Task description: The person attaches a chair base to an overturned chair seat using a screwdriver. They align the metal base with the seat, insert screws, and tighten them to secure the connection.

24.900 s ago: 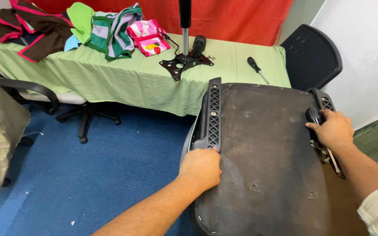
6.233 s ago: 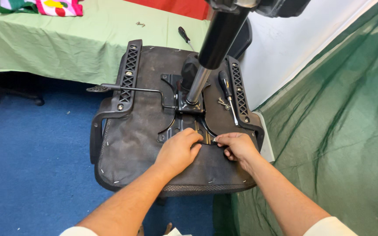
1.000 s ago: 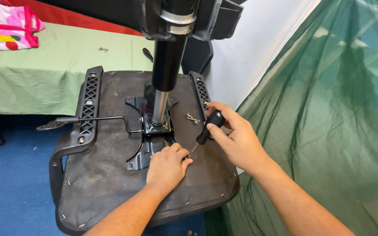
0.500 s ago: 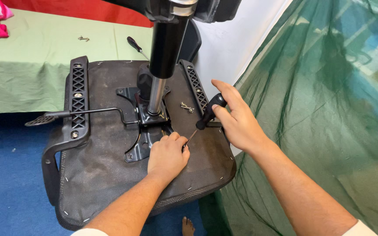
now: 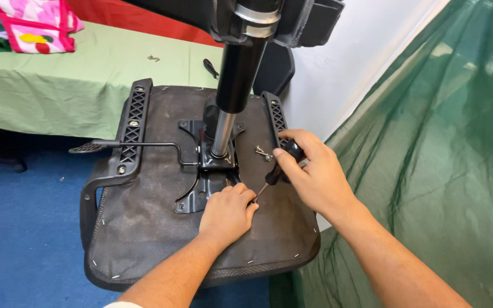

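2 hands meet beside the mounting plate: right hand grips a screwdriver, left hand pinches its tip.

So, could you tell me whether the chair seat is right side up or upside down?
Upside down: the chair seat shows its stapled underside, with the metal plate and column pointing up.

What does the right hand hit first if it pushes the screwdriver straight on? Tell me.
The right hand aims the screwdriver down-left, so it likely meets the left hand fingertips at the black metal plate; depth there is unclear.
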